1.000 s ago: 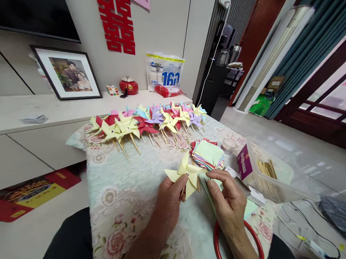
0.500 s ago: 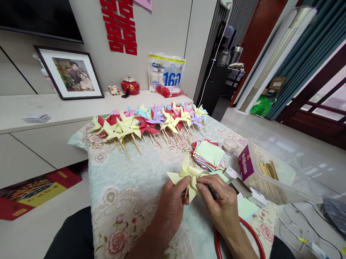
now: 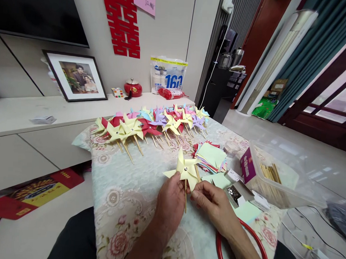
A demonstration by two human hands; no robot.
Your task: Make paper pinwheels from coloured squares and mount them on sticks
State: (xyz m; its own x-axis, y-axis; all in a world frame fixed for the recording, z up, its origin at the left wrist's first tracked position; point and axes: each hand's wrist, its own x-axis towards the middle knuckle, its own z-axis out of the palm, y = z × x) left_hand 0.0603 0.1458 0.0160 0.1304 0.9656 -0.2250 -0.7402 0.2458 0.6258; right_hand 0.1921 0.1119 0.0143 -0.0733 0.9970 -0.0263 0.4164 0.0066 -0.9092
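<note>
- The left hand (image 3: 170,204) pinches a yellow paper pinwheel (image 3: 184,170) at its lower vane, fingers closed on the paper, above the near part of a floral tablecloth (image 3: 123,196).
- The right hand (image 3: 212,204) closes its fingertips on the pinwheel's thin wooden stick (image 3: 185,196), which hangs straight down between the two hands.
- Just beyond the pinwheel lies a fanned stack of coloured paper squares (image 3: 210,156); beside the right hand sits a small open box of metal pins (image 3: 235,193).
- Farther right stands a clear plastic container (image 3: 286,178) holding wooden sticks, with a purple carton (image 3: 247,166) touching its near wall.
- A red ring (image 3: 243,247) lies under the right forearm at the cloth's near edge.
- Along the far edge of the cloth, a row of finished pinwheels (image 3: 153,122) in yellow, red, purple and blue lies with sticks pointing toward the person.
- Behind, a low white cabinet (image 3: 23,114) carries a framed photograph (image 3: 75,77) and a red lidded jar (image 3: 133,88).
</note>
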